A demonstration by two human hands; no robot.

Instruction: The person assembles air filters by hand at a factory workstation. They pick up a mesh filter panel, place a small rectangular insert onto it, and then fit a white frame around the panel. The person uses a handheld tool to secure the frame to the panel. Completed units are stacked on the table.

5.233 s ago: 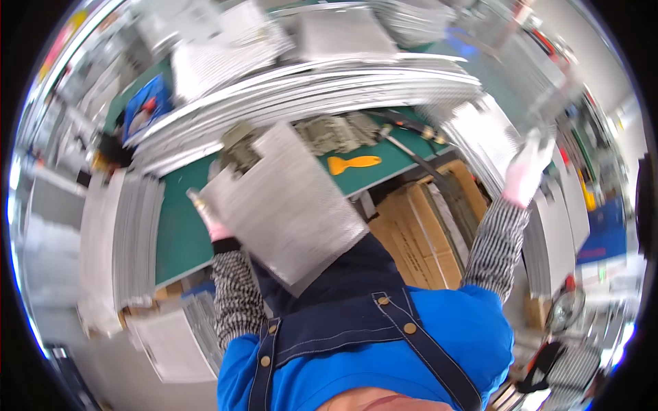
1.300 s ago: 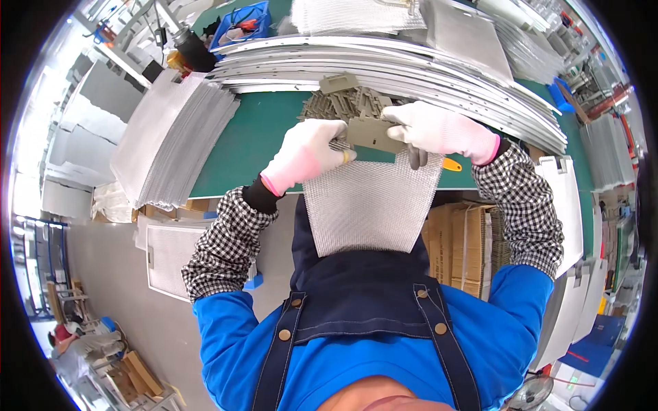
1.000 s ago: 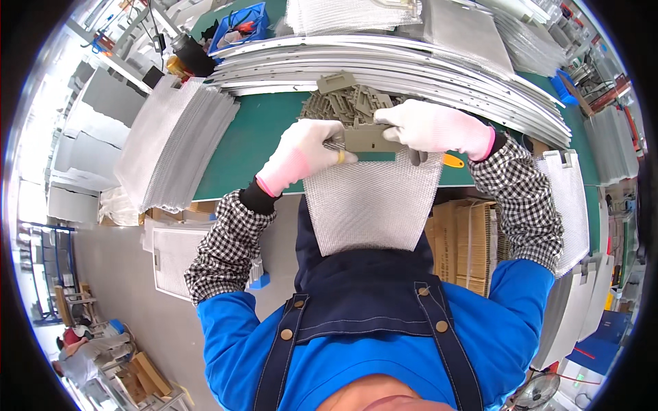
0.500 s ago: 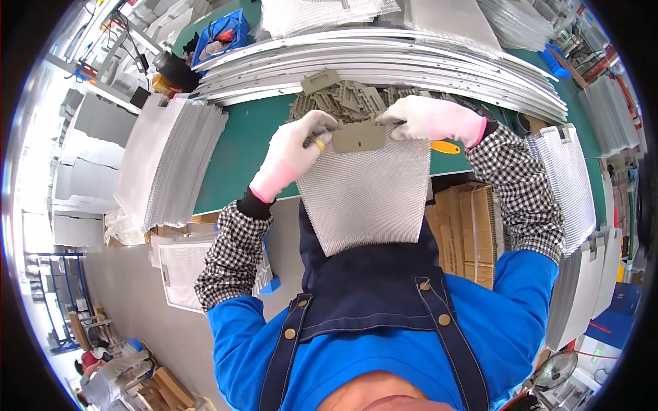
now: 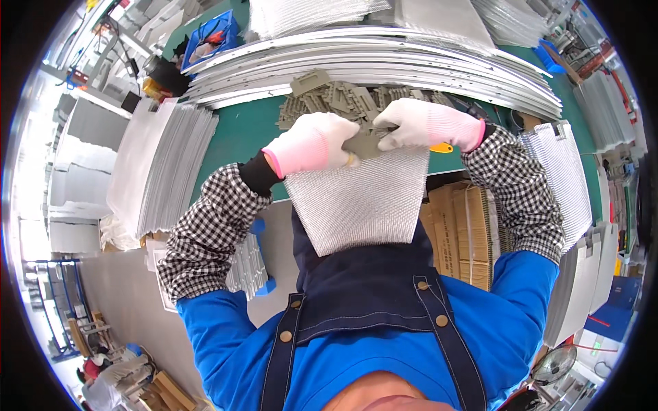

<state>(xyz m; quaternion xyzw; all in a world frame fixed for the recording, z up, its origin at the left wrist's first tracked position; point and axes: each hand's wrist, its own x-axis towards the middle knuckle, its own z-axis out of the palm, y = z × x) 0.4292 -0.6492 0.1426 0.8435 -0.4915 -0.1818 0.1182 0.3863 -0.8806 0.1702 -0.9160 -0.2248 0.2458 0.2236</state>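
Note:
A silvery mesh panel (image 5: 360,202) hangs toward me over the near table edge, its lower end against my apron. On its far edge sits an olive-grey plastic plate (image 5: 364,144), partly covered by my fingers. My left hand (image 5: 319,142), in a white and pink glove, is closed over the plate's left part, thumb on the near side. The gloved right hand (image 5: 408,125) pinches the plate's right end between thumb and fingers. Just beyond both hands lies a heap of similar olive-grey plastic parts (image 5: 336,97).
Long white metal strips (image 5: 384,58) lie across the back of the green table (image 5: 240,133). Stacks of mesh panels (image 5: 161,164) stand at the left, more (image 5: 558,181) at the right. A yellow-handled tool (image 5: 442,147) lies beside my right hand. Cardboard boxes (image 5: 458,229) are below the table.
My left hand has moved right, from the plate's left end to over its left part, covering more of it. My right hand has closed in slightly, its thumb now over the plate's right end.

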